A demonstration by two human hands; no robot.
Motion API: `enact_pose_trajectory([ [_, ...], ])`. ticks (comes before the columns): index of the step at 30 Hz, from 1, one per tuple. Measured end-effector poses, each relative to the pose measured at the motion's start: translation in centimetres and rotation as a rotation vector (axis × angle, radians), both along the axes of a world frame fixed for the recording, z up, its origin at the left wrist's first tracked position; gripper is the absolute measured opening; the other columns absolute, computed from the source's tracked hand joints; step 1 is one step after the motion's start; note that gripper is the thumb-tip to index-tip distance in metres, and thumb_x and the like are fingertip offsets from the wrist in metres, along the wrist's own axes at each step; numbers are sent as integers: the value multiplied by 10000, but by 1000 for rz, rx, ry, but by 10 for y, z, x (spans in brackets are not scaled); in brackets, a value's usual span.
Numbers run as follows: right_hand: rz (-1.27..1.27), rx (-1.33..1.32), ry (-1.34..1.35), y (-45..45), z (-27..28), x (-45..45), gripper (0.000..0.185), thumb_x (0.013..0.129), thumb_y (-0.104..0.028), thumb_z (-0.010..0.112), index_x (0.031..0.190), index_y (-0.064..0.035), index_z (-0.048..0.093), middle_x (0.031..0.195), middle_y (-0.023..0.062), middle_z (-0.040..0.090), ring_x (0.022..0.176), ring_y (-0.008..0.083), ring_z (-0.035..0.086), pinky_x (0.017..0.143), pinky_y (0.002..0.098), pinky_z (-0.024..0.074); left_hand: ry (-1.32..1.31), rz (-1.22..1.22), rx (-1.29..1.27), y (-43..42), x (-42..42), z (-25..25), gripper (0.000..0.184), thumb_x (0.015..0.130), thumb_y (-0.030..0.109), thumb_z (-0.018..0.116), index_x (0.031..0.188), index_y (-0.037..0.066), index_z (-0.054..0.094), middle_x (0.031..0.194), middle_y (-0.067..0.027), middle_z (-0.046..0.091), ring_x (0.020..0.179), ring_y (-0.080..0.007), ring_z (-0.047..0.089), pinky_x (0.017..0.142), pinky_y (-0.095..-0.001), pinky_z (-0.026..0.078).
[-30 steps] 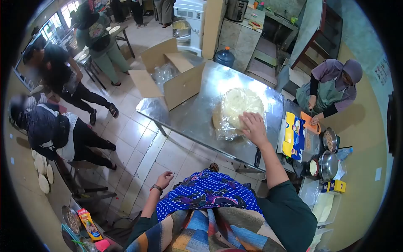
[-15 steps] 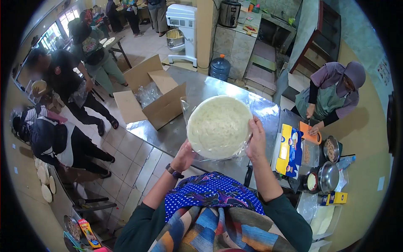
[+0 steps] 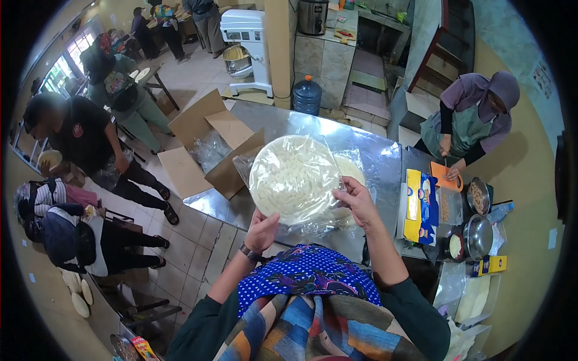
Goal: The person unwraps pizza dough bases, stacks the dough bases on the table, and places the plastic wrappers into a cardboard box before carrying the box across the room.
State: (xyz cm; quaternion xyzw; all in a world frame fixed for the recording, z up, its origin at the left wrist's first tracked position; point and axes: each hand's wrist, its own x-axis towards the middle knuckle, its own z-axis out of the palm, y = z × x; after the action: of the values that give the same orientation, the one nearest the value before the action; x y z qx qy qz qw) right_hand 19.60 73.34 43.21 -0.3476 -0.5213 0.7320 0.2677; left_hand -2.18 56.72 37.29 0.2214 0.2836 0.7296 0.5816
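A round, pale pizza base (image 3: 294,177) in a clear plastic bag is held up over the metal table (image 3: 373,147). My left hand (image 3: 262,231) grips its lower left edge, with the thumb on top. At the right edge, my right hand (image 3: 358,203) pinches the bag between thumb and fingers. Partly hidden behind it, another pale round base (image 3: 351,171) lies in plastic on the table.
An open cardboard box (image 3: 180,171) with clear plastic stands on the table's left. At right, a co-worker (image 3: 466,120) cuts on an orange board (image 3: 444,174), near a blue-yellow box (image 3: 420,204) and metal bowls (image 3: 478,236). Other people stand at left.
The bagged base has shifted left and tilted, its plastic now glaring. My right hand has moved lower along the edge. Another base on the table has come into view behind it.
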Motion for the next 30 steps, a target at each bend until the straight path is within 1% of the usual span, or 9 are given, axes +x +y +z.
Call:
enact_pose_trajectory([
  [1, -46, 18, -2, 1, -1, -2, 447, 841, -60, 672, 1257, -10, 519, 1069, 52, 633, 928, 124, 606, 786, 250, 491, 34, -58, 71, -2, -7, -4, 652, 884, 273, 643, 1423, 81, 329, 1407, -107, 442, 1272, -253, 448, 1069, -425, 341],
  [2, -93, 35, -3, 3, -2, -3, 401, 827, -53, 689, 1205, -13, 561, 1051, 49, 642, 901, 118, 612, 771, 245, 496, 88, -135, 111, -5, -18, -8, 912, 807, 604, 617, 1456, 62, 274, 1455, -130, 383, 1330, -280, 379, 1111, -443, 273],
  [6, -30, 226, -3, 15, 10, -4, 328, 802, -26, 715, 1111, 4, 609, 995, 31, 653, 851, 87, 605, 744, 235, 495, -191, -243, -9, 3, -46, 11, 1226, 654, 931, 317, 1483, 34, 200, 1519, -157, 263, 1385, -305, 295, 1136, -464, 223],
  [9, 38, 383, 33, 22, 20, -10, 302, 785, -16, 729, 1071, -5, 632, 991, 43, 661, 875, 95, 608, 757, 241, 497, -186, -359, -44, 14, -68, 12, 1216, 662, 929, 304, 1480, 34, 212, 1507, -163, 287, 1367, -326, 324, 1122, -476, 258],
  [11, 74, 390, -14, 23, 30, -13, 271, 784, -13, 729, 1042, -7, 645, 992, 44, 661, 882, 96, 607, 758, 242, 495, -328, -445, 51, 16, -76, 9, 1122, 740, 870, 309, 1471, 23, 231, 1479, -172, 337, 1334, -326, 381, 1093, -479, 313],
  [16, 195, 344, -172, 20, 46, -25, 163, 783, -20, 732, 938, -17, 679, 987, 40, 660, 901, 100, 606, 771, 234, 490, 241, -490, -162, 28, -84, 18, 672, 898, 357, 590, 1399, -17, 344, 1356, -185, 481, 1216, -285, 512, 1032, -442, 414],
  [18, 47, 685, -170, 16, 39, -33, 95, 776, -62, 742, 860, -52, 698, 898, 16, 636, 828, 126, 589, 731, 255, 473, 247, -469, -276, 34, -81, 25, 541, 897, 119, 616, 1358, -40, 382, 1284, -184, 538, 1134, -262, 579, 965, -418, 482],
  [24, -156, 1282, -105, 0, 63, -37, 141, 673, -60, 784, 790, -75, 707, 748, 27, 554, 774, 197, 523, 687, 303, 419, -19, -385, -285, 27, -75, 11, 456, 922, 139, 587, 1308, -50, 432, 1199, -183, 592, 1035, -257, 636, 868, -391, 551],
  [30, -157, 1165, 48, -8, 72, -33, 134, 667, -49, 779, 756, -50, 679, 769, 23, 552, 766, 178, 510, 689, 286, 404, -75, -389, -273, 23, -63, 17, 432, 924, 148, 588, 1282, -55, 460, 1209, -189, 586, 1039, -261, 636, 873, -400, 548],
])
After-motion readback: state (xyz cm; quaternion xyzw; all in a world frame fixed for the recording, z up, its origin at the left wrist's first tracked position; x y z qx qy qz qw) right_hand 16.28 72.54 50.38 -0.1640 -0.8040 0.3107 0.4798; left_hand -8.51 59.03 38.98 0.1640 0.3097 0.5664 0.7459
